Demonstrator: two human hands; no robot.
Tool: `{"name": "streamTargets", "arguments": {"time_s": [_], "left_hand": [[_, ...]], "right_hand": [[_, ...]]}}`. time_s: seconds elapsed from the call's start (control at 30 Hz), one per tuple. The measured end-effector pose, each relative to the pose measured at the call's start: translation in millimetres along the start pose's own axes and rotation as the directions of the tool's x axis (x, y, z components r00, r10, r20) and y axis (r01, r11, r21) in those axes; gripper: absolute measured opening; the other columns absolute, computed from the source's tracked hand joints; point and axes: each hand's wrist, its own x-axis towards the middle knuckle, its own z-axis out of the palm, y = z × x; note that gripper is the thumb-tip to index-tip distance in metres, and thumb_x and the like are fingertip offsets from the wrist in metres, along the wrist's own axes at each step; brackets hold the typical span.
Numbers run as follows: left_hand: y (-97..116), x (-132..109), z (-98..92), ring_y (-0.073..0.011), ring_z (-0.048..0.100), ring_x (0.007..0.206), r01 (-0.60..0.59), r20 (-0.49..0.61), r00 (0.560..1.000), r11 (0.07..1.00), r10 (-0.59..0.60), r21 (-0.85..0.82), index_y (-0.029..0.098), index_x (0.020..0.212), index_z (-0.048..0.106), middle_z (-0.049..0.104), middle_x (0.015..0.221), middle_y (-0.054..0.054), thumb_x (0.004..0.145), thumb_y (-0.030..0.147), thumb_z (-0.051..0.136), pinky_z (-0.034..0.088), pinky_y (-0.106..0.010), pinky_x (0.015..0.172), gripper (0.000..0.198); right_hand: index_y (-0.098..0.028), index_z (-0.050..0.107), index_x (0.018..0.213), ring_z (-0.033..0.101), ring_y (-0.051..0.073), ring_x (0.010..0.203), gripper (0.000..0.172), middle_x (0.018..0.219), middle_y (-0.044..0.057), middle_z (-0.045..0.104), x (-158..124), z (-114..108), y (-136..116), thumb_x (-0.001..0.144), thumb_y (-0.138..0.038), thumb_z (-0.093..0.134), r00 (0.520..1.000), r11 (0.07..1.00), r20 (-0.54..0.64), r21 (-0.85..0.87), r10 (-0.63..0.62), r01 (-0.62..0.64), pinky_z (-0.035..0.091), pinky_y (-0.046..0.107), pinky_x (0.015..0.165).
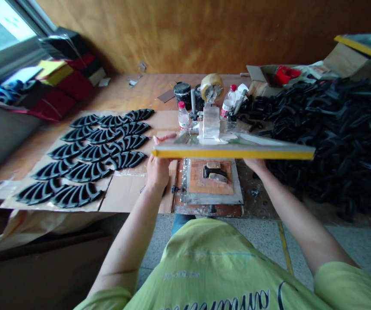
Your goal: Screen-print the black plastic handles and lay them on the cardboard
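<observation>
The frame [233,153], left end gripped by left hand [158,167], hides the right hand's [252,163] grip.

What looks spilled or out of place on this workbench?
The heap of black parts on the right looks messy, jumbled unlike the neat rows at left. Whitish smears mark the yellow-edged frame; spill or ordinary residue, I can't tell.

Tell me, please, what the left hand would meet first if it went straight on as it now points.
Holding the yellow-edged frame, the left hand would probably meet the left red-capped bottle first, though depth is unclear.
</observation>
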Motion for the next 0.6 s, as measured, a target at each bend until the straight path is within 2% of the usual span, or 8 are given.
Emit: {"name": "streamTargets", "arguments": {"time_s": [0.17, 0.23, 0.3, 0.33, 0.4, 0.47, 0.53, 0.6], "left_hand": [[22.7, 37.9, 25.6, -0.0163, 0.07, 0.084, -0.083, 0.031, 0.996, 0.995, 0.085, -0.054, 0.02, 0.12, 0.06, 0.07, 0.093, -0.008, 0.097, 0.065, 0.036, 0.057, -0.026, 0.067, 0.055], [10.5, 26.8, 26.5, -0.0151, 0.069, 0.084, -0.069, -0.013, 0.998, 0.994, 0.068, -0.09, 0.023, 0.124, 0.057, 0.071, 0.098, -0.007, 0.097, 0.064, 0.039, 0.056, -0.024, 0.066, 0.053], [-14.2, -3.0, 25.2, -0.0155, 0.069, 0.08, 0.087, 0.03, 0.996, 0.991, -0.084, -0.099, 0.021, 0.121, 0.059, 0.072, 0.097, -0.009, 0.093, 0.064, 0.048, 0.055, -0.023, 0.063, 0.052], [-29.2, -22.8, 24.7, -0.0163, 0.069, 0.078, 0.217, 0.088, 0.974, 0.972, -0.21, -0.086, 0.019, 0.116, 0.062, 0.073, 0.094, -0.01, 0.09, 0.064, 0.053, 0.054, -0.023, 0.061, 0.053], [-59.2, -63.9, 24.4, -0.0213, 0.071, 0.08, 0.582, 0.328, 0.759, 0.812, -0.563, 0.047, 0.015, 0.11, 0.065, 0.074, 0.094, -0.013, 0.082, 0.061, 0.067, 0.055, -0.026, 0.061, 0.054], [-82.8, -95.9, 23.1, -0.0226, 0.072, 0.085, 0.727, 0.356, 0.649, 0.685, -0.672, -0.033, 0.015, 0.104, 0.066, 0.075, 0.093, -0.012, 0.084, 0.063, 0.063, 0.056, -0.029, 0.066, 0.052], [-97.6, -110.4, 14.2, -0.0208, 0.072, 0.082, 0.776, 0.298, 0.628, 0.606, -0.719, -0.174, 0.015, 0.095, 0.065, 0.074, 0.087, -0.009, 0.088, 0.059, 0.06, 0.057, -0.03, 0.068, 0.045], [-106.9, -109.2, -9.2, -0.0188, 0.072, 0.077, 0.757, 0.171, 0.65, 0.613, -0.74, -0.227, 0.015, 0.089, 0.063, 0.075, 0.088, -0.009, 0.089, 0.055, 0.06, 0.057, -0.029, 0.067, 0.04]], "right_hand": [[-0.015, 0.068, 0.087, 0.061, 0.024, 0.099, 0.028, 0.098, 0.013, 0.069, -40.9, 52.2, -48.4, 0.087, -0.043, 0.07, 0.962, 0.967, 0.267, -0.255, 0.053, 0.018, 0.047, 0.034, 0.089], [-0.014, 0.065, 0.095, 0.06, 0.025, 0.099, 0.021, 0.101, 0.015, 0.068, -41.8, 57.9, -64.1, 0.093, -0.035, 0.064, 0.938, 0.952, 0.319, -0.305, 0.135, -0.034, 0.045, 0.034, 0.088], [-0.014, 0.062, 0.101, 0.061, 0.023, 0.093, 0.017, 0.098, 0.014, 0.068, -41.9, 57.4, -79.1, 0.097, -0.03, 0.056, 0.92, 0.945, 0.319, -0.3, 0.228, -0.131, 0.044, 0.032, 0.082], [-0.014, 0.061, 0.103, 0.061, 0.024, 0.092, 0.017, 0.097, 0.014, 0.068, -43.8, 57.0, -88.1, 0.098, -0.029, 0.054, 0.922, 0.944, 0.292, -0.28, 0.256, -0.173, 0.044, 0.032, 0.079], [-0.014, 0.06, 0.101, 0.06, 0.025, 0.093, 0.019, 0.095, 0.013, 0.068, -52.7, 58.8, -110.4, 0.1, -0.03, 0.051, 0.95, 0.955, 0.199, -0.222, 0.242, -0.196, 0.044, 0.033, 0.079], [-0.016, 0.062, 0.096, 0.06, 0.024, 0.094, 0.019, 0.095, 0.012, 0.067, -65.0, 62.8, -133.2, 0.101, -0.029, 0.049, 0.984, 0.989, 0.165, -0.136, 0.074, -0.052, 0.045, 0.033, 0.081], [-0.019, 0.064, 0.094, 0.06, 0.022, 0.096, 0.017, 0.097, 0.009, 0.068, -75.1, 62.9, -144.5, 0.1, -0.029, 0.052, 0.961, 0.981, 0.21, -0.03, -0.18, 0.191, 0.045, 0.032, 0.085], [-0.021, 0.067, 0.1, 0.062, 0.02, 0.099, 0.015, 0.101, 0.007, 0.07, -80.6, 52.5, -133.4, 0.098, -0.031, 0.056, 0.936, 0.965, 0.241, 0.009, -0.258, 0.264, 0.046, 0.031, 0.088]]}}
